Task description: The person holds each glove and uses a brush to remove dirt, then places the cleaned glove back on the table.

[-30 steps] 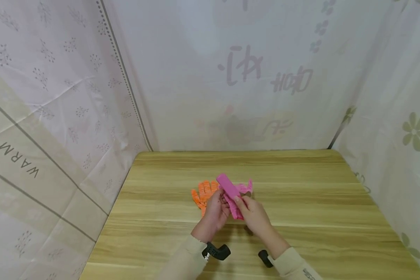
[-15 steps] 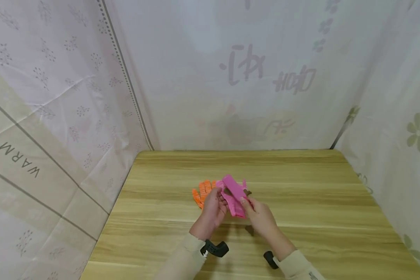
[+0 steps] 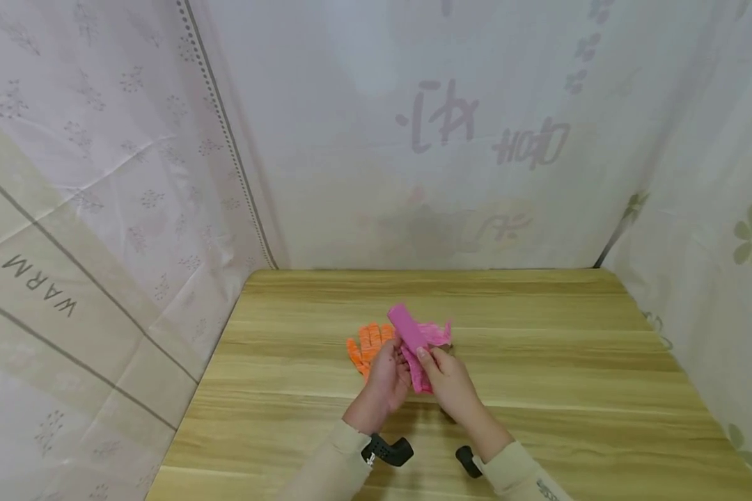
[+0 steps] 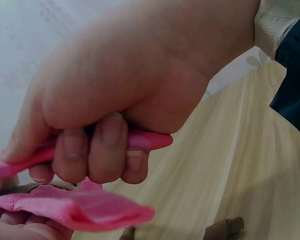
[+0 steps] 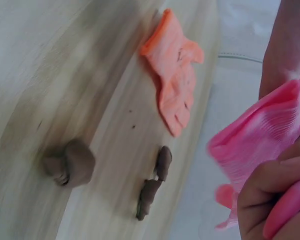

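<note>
My right hand (image 3: 456, 384) grips a pink brush (image 3: 407, 325) by its flat handle, thumb along the top. Pale bristles show under the brush head at the left edge of the left wrist view. Beneath the brush lies a pink knit glove (image 5: 265, 135), held up off the table by my left hand (image 3: 388, 376), palm up with the fingers under the cloth. A brown smear (image 4: 45, 187) shows on the glove under the brush. In the right wrist view, the glove's cuff hangs towards the table and curled fingers (image 5: 270, 182) wrap the brush handle.
An orange glove (image 5: 175, 75) lies flat on the wooden table (image 3: 276, 362), left of my hands. Brown clay-like lumps (image 5: 80, 162) and a broken brown strip (image 5: 149, 197) sit on the table. Printed cloth walls (image 3: 363, 174) stand behind and at both sides.
The brush and right hand slid back to the right over the pink glove, then forward to the left again. The left hand shifted slightly with the glove. The orange glove stayed put.
</note>
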Demonstrator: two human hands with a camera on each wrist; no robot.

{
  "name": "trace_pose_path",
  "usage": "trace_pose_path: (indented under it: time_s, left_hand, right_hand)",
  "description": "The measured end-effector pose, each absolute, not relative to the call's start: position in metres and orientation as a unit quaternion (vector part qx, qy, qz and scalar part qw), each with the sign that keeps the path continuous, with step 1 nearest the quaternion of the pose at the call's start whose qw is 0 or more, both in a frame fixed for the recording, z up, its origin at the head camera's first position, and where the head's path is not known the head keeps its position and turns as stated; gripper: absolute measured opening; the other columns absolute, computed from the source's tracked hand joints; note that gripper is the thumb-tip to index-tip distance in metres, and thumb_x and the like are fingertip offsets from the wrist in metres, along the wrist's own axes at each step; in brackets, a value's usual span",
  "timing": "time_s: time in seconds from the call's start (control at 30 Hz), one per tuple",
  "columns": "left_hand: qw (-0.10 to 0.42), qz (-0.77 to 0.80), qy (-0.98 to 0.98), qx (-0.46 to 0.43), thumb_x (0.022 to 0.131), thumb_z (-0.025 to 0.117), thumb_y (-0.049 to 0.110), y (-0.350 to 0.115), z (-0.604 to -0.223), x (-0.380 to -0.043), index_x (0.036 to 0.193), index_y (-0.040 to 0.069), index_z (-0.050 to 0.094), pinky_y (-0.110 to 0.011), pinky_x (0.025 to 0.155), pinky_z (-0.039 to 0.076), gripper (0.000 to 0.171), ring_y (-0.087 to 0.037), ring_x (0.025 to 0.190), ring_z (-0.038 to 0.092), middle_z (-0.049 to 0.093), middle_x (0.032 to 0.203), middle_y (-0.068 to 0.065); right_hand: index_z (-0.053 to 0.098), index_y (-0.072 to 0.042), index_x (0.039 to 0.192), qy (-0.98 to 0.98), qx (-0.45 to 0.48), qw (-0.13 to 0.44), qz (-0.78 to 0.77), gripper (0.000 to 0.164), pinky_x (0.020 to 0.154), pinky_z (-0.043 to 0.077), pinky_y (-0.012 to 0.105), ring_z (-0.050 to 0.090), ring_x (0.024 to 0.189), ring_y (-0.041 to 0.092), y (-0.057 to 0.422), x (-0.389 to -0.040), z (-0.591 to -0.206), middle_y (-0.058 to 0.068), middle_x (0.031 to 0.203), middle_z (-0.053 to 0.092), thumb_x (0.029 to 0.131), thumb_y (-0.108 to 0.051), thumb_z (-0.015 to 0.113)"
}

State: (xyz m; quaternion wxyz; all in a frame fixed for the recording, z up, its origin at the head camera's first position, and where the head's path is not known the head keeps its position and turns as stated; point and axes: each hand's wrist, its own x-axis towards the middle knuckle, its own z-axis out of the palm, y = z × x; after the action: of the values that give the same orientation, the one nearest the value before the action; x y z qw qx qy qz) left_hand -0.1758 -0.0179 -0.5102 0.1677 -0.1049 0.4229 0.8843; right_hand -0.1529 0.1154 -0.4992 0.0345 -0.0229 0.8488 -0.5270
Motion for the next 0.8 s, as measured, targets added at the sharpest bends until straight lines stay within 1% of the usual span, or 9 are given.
trace_pose_path:
  time_s: [0.07, 0.23, 0.33, 0.43, 0.57, 0.67, 0.8]
  left_hand:
    - [0.157, 0.886, 0.423, -0.11, 0.108, 0.036, 0.026, -0.017, -0.51, -0.177, 0.108, 0.008, 0.057, -0.02, 0.08, 0.051, 0.028, -0.006, 0.083, 0.055, 0.058, 0.09, 0.003]
    - [0.152, 0.887, 0.422, -0.111, 0.107, 0.036, 0.024, -0.018, -0.507, -0.178, 0.1, 0.011, 0.054, -0.019, 0.073, 0.047, 0.024, -0.004, 0.076, 0.049, 0.054, 0.084, 0.005]
    - [0.153, 0.889, 0.418, -0.11, 0.107, 0.035, 0.022, -0.02, -0.507, -0.179, 0.095, 0.013, 0.053, -0.018, 0.071, 0.047, 0.023, -0.003, 0.074, 0.05, 0.054, 0.082, 0.007]
    - [0.157, 0.89, 0.414, -0.108, 0.107, 0.036, 0.021, -0.023, -0.508, -0.181, 0.093, 0.013, 0.053, -0.018, 0.071, 0.049, 0.023, -0.003, 0.074, 0.051, 0.056, 0.081, 0.007]
    - [0.156, 0.888, 0.417, -0.112, 0.105, 0.038, 0.02, -0.022, -0.509, -0.179, 0.095, 0.013, 0.053, -0.018, 0.073, 0.05, 0.02, -0.003, 0.077, 0.056, 0.057, 0.083, 0.006]
    - [0.15, 0.887, 0.42, -0.117, 0.104, 0.039, 0.021, -0.021, -0.511, -0.178, 0.095, 0.012, 0.054, -0.018, 0.073, 0.052, 0.019, -0.003, 0.078, 0.059, 0.059, 0.084, 0.006]
    - [0.146, 0.891, 0.414, -0.115, 0.103, 0.04, 0.019, -0.017, -0.512, -0.176, 0.095, 0.011, 0.055, -0.018, 0.072, 0.053, 0.019, -0.004, 0.077, 0.059, 0.059, 0.084, 0.005]
  right_hand:
    - [0.065, -0.01, 0.094, 0.864, -0.029, 0.026, -0.503, 0.04, 0.057, 0.04, 0.027, 0.045, 0.063, 0.014, 0.117, -0.152, -0.501, 0.0, 0.069, 0.048, 0.106, -0.045, 0.048]
    - [0.062, -0.013, 0.093, 0.903, -0.035, 0.011, -0.429, 0.042, 0.06, 0.039, 0.03, 0.046, 0.064, 0.015, 0.125, -0.149, -0.503, 0.0, 0.067, 0.047, 0.106, -0.05, 0.045]
    - [0.062, -0.011, 0.094, 0.91, -0.032, 0.01, -0.414, 0.044, 0.06, 0.04, 0.031, 0.047, 0.064, 0.016, 0.131, -0.148, -0.504, 0.001, 0.067, 0.048, 0.106, -0.049, 0.045]
    - [0.063, -0.009, 0.095, 0.905, -0.026, 0.015, -0.424, 0.045, 0.059, 0.038, 0.03, 0.045, 0.064, 0.016, 0.135, -0.148, -0.505, 0.001, 0.068, 0.046, 0.106, -0.049, 0.045]
    - [0.063, -0.006, 0.099, 0.888, -0.013, 0.024, -0.458, 0.048, 0.054, 0.035, 0.028, 0.04, 0.061, 0.014, 0.137, -0.148, -0.504, 0.001, 0.068, 0.042, 0.107, -0.049, 0.044]
    - [0.065, -0.005, 0.109, 0.87, -0.005, 0.027, -0.493, 0.05, 0.054, 0.036, 0.028, 0.041, 0.062, 0.014, 0.135, -0.148, -0.499, 0.002, 0.07, 0.045, 0.106, -0.05, 0.044]
    - [0.065, -0.005, 0.112, 0.85, -0.009, 0.029, -0.527, 0.048, 0.056, 0.039, 0.028, 0.043, 0.066, 0.015, 0.128, -0.149, -0.491, 0.004, 0.073, 0.046, 0.106, -0.048, 0.046]
